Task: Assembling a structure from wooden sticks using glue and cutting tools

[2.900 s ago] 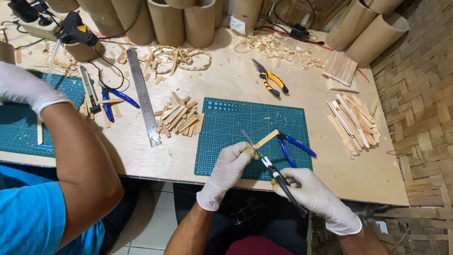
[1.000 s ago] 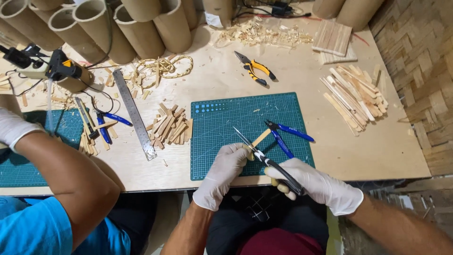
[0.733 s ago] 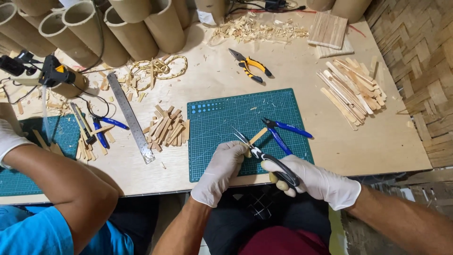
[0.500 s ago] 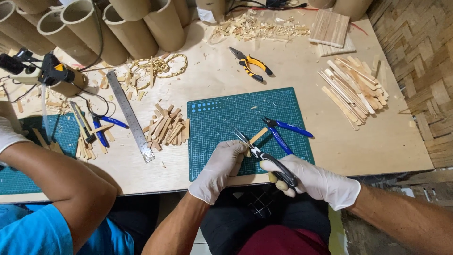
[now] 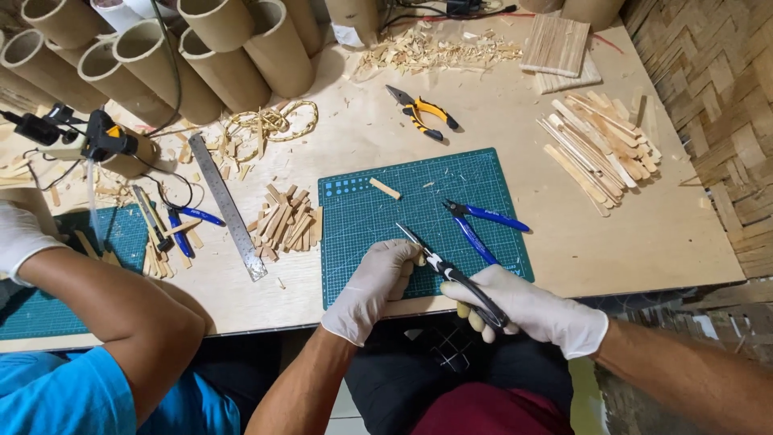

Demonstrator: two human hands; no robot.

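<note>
Stick piece (image 5: 385,188) now lies cut on mat (image 5: 499,173); left hand (image 5: 377,283) pinches stub at desk's near edge, right hand (image 5: 527,306) clenches cutter (image 5: 451,275): trimming; next needs re-seating blades.

left hand (image 5: 378,283): gloved, pinching a small stick at the green cutting mat (image 5: 419,221) edge
right hand (image 5: 527,304): gripping black-handled pliers (image 5: 451,275)

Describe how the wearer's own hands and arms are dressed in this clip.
Both the left hand and the right hand wear thin, white disposable gloves, slightly wrinkled and ending at the wrists. Both forearms are bare, with no sleeves, watch or markings visible. A co-worker's hand at far left wears a similar white glove.
</note>
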